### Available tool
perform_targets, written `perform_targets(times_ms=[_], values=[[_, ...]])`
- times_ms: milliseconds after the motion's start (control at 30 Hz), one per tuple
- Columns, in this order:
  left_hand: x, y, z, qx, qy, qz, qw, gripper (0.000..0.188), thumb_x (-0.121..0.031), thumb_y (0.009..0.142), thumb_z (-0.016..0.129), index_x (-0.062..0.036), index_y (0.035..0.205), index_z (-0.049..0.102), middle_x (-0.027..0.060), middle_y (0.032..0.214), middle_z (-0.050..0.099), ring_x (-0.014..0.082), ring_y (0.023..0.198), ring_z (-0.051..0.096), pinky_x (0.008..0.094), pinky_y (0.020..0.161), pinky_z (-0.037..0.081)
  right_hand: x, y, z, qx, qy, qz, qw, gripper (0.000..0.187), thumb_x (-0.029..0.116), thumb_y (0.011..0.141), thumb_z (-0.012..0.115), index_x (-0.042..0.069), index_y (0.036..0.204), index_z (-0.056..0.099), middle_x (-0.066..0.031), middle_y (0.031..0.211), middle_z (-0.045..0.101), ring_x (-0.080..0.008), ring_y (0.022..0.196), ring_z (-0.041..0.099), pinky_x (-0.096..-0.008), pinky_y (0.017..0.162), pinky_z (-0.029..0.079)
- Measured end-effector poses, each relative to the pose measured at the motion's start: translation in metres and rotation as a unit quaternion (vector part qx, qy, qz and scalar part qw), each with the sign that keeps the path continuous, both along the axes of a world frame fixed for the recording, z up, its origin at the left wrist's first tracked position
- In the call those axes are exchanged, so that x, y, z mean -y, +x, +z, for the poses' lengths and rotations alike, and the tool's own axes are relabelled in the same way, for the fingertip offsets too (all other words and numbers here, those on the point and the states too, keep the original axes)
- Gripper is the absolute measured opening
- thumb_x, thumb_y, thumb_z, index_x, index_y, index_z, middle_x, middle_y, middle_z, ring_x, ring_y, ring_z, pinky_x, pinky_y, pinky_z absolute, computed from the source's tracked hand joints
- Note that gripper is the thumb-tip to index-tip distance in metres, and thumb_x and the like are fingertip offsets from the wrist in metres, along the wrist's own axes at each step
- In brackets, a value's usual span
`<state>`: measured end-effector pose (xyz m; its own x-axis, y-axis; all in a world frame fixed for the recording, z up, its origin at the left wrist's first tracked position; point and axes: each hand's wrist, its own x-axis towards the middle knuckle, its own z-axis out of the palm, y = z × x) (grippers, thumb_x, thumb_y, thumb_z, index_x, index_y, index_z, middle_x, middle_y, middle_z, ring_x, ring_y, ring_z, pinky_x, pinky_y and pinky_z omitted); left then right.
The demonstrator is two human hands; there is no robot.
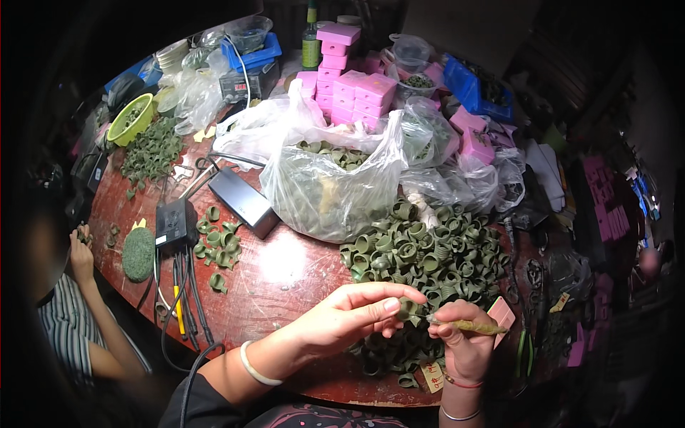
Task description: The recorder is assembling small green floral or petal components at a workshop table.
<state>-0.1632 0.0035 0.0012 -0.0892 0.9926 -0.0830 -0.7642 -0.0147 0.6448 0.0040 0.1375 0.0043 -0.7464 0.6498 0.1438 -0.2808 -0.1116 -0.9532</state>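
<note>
My left hand (342, 317) pinches a small green ring-shaped piece (409, 311) between thumb and fingers. My right hand (462, 349) grips a slim tool with a yellowish-brown handle (484, 328), its thin tip pointing toward the ring piece. Whether the tip touches the piece, I cannot tell. Both hands are over the near edge of a large pile of similar green ring pieces (446, 250) on the red table (292, 278). A smaller group of them (227, 246) lies to the left.
An open plastic bag (335, 192) of green pieces stands behind the pile, before stacked pink boxes (374, 93). To the left are a dark box (242, 202), a black power block (176, 222) with cables, and a green oval pad (138, 255). Another person's hand (81, 250) shows far left.
</note>
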Motion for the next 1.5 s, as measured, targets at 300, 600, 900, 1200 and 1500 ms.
perform_targets(times_ms=[300, 600, 900, 1200, 1500], values=[[0.001, 0.002, 0.0, 0.056, -0.021, 0.024, 0.998, 0.041, -0.023, 0.098, 0.056, 0.0066, 0.126, 0.055, -0.0043, 0.081, 0.05, 0.004, 0.072, 0.044, 0.0232, 0.069, 0.04, 0.013, -0.01, 0.01, -0.011, 0.427, -0.124, 0.896, 0.026, -0.004, 0.068, 0.078, 0.002, 0.093, 0.071, -0.0073, 0.08, 0.065, -0.019, 0.069, 0.061, -0.0279, 0.064, 0.05], [-0.003, 0.001, 0.004, 0.053, -0.035, 0.026, 0.998, 0.039, -0.024, 0.098, 0.055, 0.0051, 0.125, 0.056, -0.0032, 0.084, 0.051, 0.0048, 0.074, 0.044, 0.0235, 0.069, 0.039, 0.01, -0.01, 0.009, -0.013, 0.382, -0.114, 0.917, 0.023, -0.003, 0.07, 0.078, 0.0, 0.091, 0.07, -0.0075, 0.079, 0.065, -0.0194, 0.069, 0.062, -0.028, 0.064, 0.05], [0.0, 0.002, -0.009, 0.074, 0.013, 0.01, 0.997, 0.042, -0.024, 0.098, 0.055, 0.0058, 0.127, 0.054, 0.0074, 0.116, 0.06, 0.0091, 0.083, 0.05, 0.0246, 0.072, 0.042, 0.011, -0.01, 0.008, -0.015, 0.402, -0.141, 0.905, 0.022, -0.001, 0.071, 0.078, 0.001, 0.091, 0.07, -0.0086, 0.08, 0.065, -0.019, 0.07, 0.062, -0.028, 0.064, 0.05], [-0.001, 0.001, -0.008, 0.078, 0.01, 0.002, 0.997, 0.043, -0.025, 0.098, 0.054, 0.0058, 0.128, 0.053, 0.0065, 0.116, 0.059, 0.0095, 0.085, 0.051, 0.0251, 0.073, 0.042, 0.006, -0.007, 0.006, -0.019, 0.329, -0.077, 0.941, 0.02, -0.001, 0.073, 0.078, 0.0, 0.091, 0.069, -0.0083, 0.081, 0.066, -0.0188, 0.071, 0.063, -0.027, 0.065, 0.05], [0.001, -0.001, -0.004, 0.059, 0.02, -0.009, 0.998, 0.043, -0.024, 0.101, 0.051, 0.0032, 0.134, 0.05, -0.0067, 0.091, 0.055, 0.005, 0.086, 0.052, 0.021, 0.079, 0.043, 0.003, -0.003, 0.001, -0.024, 0.269, -0.017, 0.963, 0.021, 0.001, 0.073, 0.078, -0.001, 0.092, 0.069, -0.0095, 0.082, 0.067, -0.0186, 0.071, 0.063, -0.0273, 0.065, 0.05]])
